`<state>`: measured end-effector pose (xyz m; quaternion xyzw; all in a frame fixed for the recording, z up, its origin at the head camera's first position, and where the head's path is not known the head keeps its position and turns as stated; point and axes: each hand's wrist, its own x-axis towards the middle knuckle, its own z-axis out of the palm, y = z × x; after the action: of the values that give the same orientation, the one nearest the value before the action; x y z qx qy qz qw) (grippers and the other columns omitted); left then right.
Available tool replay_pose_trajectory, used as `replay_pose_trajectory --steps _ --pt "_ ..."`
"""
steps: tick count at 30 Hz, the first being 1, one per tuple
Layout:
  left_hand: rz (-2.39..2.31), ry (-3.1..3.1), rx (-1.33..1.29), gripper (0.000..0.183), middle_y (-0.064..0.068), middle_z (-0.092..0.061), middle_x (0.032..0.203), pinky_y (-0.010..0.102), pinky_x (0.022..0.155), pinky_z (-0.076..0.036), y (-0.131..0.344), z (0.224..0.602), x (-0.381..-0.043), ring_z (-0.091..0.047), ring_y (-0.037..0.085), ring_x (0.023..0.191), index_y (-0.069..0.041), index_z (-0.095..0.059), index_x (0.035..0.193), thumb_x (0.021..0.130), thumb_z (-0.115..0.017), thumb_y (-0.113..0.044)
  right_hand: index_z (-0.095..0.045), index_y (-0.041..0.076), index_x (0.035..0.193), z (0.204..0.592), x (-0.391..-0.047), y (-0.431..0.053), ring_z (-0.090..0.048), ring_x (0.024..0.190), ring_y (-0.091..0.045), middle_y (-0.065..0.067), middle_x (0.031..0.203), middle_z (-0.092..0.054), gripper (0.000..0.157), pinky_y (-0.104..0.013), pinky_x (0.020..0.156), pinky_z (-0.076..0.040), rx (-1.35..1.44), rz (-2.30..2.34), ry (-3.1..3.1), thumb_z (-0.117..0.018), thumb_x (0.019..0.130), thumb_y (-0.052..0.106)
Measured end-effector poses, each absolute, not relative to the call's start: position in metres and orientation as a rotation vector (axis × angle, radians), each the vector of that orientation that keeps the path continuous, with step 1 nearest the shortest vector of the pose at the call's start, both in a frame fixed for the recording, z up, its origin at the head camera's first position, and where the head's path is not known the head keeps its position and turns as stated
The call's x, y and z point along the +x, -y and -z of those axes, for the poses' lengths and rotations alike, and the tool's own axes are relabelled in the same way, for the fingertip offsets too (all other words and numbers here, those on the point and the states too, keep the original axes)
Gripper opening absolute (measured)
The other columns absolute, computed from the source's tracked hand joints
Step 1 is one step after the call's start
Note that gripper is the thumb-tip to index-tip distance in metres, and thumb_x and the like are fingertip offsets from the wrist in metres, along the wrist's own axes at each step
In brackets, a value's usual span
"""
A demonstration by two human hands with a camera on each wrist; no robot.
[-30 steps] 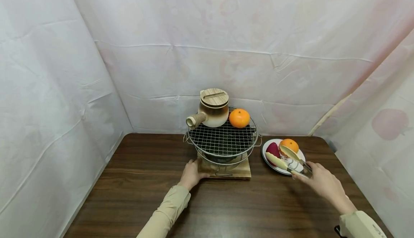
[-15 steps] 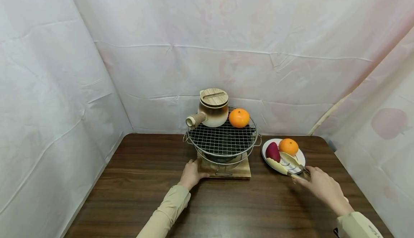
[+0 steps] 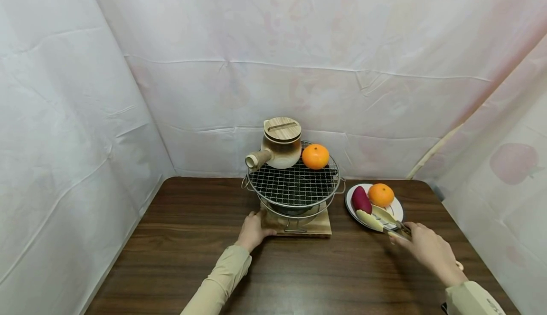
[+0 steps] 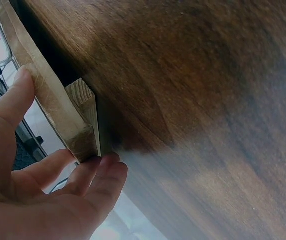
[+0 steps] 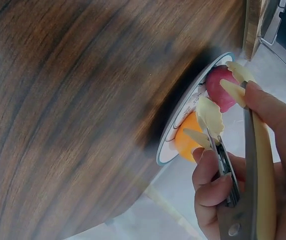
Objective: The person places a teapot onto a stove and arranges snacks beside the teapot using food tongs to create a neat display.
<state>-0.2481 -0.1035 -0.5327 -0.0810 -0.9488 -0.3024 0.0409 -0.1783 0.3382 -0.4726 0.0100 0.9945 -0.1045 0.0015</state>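
My right hand (image 3: 429, 248) grips a pair of tongs (image 5: 255, 165) with cream scalloped tips, thumb on one arm and curled fingers on the other. The tips are spread over the near part of a white plate (image 3: 398, 212) with a dark rim, right by a purplish-red oblong piece (image 3: 361, 200) like a sweet potato. Beside that piece on the plate sits a mandarin (image 3: 381, 195). My left hand (image 3: 252, 232) holds the near-left corner of a wooden board (image 4: 52, 102), thumb along one side and fingers around the corner. On the board stands a round grill (image 3: 295, 184).
A clay teapot (image 3: 282, 153) with a wooden lid and side handle stands on the grill's mesh, next to another mandarin (image 3: 315, 157). Wire handles jut from the grill's sides. White curtains (image 3: 273, 91) hang around the dark wooden table (image 3: 192, 220).
The tongs have drawn back from over the mandarin toward the plate's near side, and their tips have come closer together. The oblong piece has turned slightly. My left hand has stayed put.
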Motion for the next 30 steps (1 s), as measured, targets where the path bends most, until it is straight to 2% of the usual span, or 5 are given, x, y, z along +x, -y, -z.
replay_pose_trajectory --steps 5,13,19,26,30 --pt "0.944 2.934 -0.213 0.079 0.028 -0.059 0.117 0.053 0.092 -0.050 0.102 0.535 -0.251 -0.057 0.048 0.109 0.001 -0.055 0.131 0.067 -0.087 -0.031 -0.057 -0.005 0.126 0.473 -0.177 -0.339 -0.064 0.086 -0.044 -0.031 0.114 -0.062 0.084 -0.048 0.051 -0.047 0.026 0.332 -3.131 -0.061 0.081 0.066" --pt "0.925 2.952 -0.203 0.079 0.027 -0.060 0.117 0.051 0.092 -0.051 0.102 0.535 -0.253 -0.058 0.046 0.109 -0.001 -0.056 0.132 0.066 -0.087 -0.033 -0.057 -0.006 0.125 0.471 -0.175 -0.338 -0.064 0.087 -0.046 -0.032 0.118 -0.061 0.077 -0.049 0.052 -0.048 0.020 0.336 -3.144 -0.063 0.084 0.059" --pt "0.933 2.949 -0.209 0.079 0.027 -0.060 0.116 0.051 0.092 -0.051 0.103 0.535 -0.252 -0.058 0.046 0.109 0.001 -0.055 0.132 0.067 -0.087 -0.031 -0.055 -0.008 0.126 0.471 -0.177 -0.339 -0.063 0.088 -0.047 -0.033 0.117 -0.060 0.084 -0.050 0.053 -0.048 0.056 0.321 -3.097 -0.060 0.083 0.064" --pt "0.930 2.960 -0.209 0.079 0.027 -0.060 0.116 0.051 0.093 -0.051 0.103 0.536 -0.252 -0.058 0.046 0.109 0.001 -0.055 0.132 0.068 -0.087 -0.030 -0.054 -0.009 0.126 0.472 -0.180 -0.333 -0.060 0.098 -0.053 -0.034 0.119 -0.059 0.093 -0.056 0.058 -0.049 0.073 0.319 -3.091 -0.055 0.081 0.072" --pt "0.946 2.963 -0.196 0.080 0.027 -0.059 0.118 0.051 0.093 -0.050 0.102 0.536 -0.252 -0.057 0.046 0.111 0.001 -0.055 0.133 0.068 -0.087 -0.031 -0.055 -0.010 0.126 0.472 -0.184 -0.328 -0.059 0.099 -0.054 -0.033 0.117 -0.060 0.093 -0.058 0.059 -0.049 0.079 0.326 -3.096 -0.054 0.082 0.072"
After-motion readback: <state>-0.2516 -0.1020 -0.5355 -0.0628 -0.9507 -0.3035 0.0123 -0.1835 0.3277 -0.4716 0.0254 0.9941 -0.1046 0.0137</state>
